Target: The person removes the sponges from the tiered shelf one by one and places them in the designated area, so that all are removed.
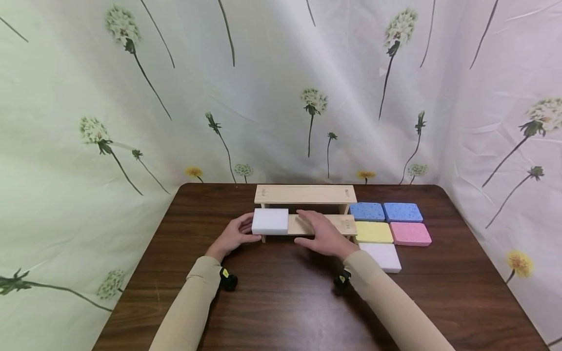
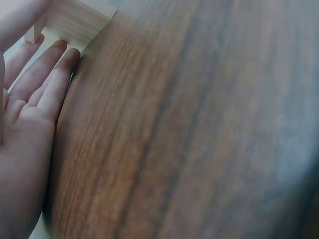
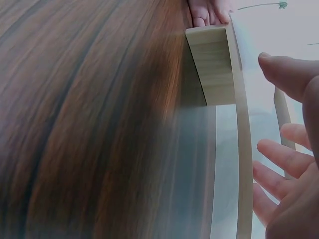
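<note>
A white sponge block (image 1: 270,221) lies on the left end of the low front wooden stand (image 1: 344,224). At that end my left hand (image 1: 231,237) is beside the block, its thumb near the front edge. In the left wrist view its fingers (image 2: 47,84) are extended along the wooden end piece (image 2: 75,22). My right hand (image 1: 327,237) hovers over the right half of the same stand, thumb and fingers spread. Nothing is between its fingers (image 3: 284,154) in the right wrist view, where the stand's long edge (image 3: 241,124) passes close by them.
A second, similar wooden stand (image 1: 305,194) is just behind. To the right lie two blue sponges (image 1: 367,211), a yellow sponge (image 1: 374,232), a pink sponge (image 1: 411,234) and another white block (image 1: 382,258), partly behind the right sleeve. A dandelion-print curtain (image 1: 272,122) borders the dark wooden table (image 1: 281,312).
</note>
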A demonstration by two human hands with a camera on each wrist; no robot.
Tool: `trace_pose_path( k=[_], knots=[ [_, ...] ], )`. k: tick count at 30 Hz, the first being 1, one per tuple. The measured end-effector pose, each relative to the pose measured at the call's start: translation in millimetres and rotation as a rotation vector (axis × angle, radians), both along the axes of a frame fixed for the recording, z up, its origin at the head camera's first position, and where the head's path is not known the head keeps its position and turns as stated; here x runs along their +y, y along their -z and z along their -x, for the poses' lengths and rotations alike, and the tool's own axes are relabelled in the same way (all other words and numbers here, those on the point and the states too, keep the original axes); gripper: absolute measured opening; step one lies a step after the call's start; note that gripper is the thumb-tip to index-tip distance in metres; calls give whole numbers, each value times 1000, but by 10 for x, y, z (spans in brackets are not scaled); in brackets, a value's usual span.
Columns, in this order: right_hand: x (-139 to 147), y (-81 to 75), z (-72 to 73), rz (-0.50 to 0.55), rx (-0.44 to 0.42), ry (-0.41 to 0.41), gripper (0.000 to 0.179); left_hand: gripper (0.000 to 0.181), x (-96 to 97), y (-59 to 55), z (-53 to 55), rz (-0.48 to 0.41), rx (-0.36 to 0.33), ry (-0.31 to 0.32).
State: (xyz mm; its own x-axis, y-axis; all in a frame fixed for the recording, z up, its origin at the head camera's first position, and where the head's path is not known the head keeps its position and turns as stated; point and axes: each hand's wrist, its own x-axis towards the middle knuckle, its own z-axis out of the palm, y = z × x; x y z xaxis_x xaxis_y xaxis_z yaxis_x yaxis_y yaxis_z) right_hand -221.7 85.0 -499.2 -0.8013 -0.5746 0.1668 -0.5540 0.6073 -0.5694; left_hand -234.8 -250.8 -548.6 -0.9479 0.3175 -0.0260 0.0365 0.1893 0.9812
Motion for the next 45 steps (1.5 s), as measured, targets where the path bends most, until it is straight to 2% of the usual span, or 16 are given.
trace_pose_path(
  k=[4, 10, 18, 37, 45],
  knots=[
    [-88, -13, 52, -17, -23, 4, 86, 80, 2, -2, 13, -4, 5, -1],
    [-204, 14, 117, -36, 15, 18, 88, 81, 3, -5, 29, -2, 3, -1],
    [-313, 0, 94, -44, 33, 14, 89, 80, -7, 46, -2, 1, 2, -5],
    [-460, 36, 100, -67, 153, 36, 82, 79, 2, 18, 7, -5, 19, 1],
    [-483, 57, 110, -59, 144, 58, 78, 78, 6, -2, -4, -12, 15, 8]
  ],
)
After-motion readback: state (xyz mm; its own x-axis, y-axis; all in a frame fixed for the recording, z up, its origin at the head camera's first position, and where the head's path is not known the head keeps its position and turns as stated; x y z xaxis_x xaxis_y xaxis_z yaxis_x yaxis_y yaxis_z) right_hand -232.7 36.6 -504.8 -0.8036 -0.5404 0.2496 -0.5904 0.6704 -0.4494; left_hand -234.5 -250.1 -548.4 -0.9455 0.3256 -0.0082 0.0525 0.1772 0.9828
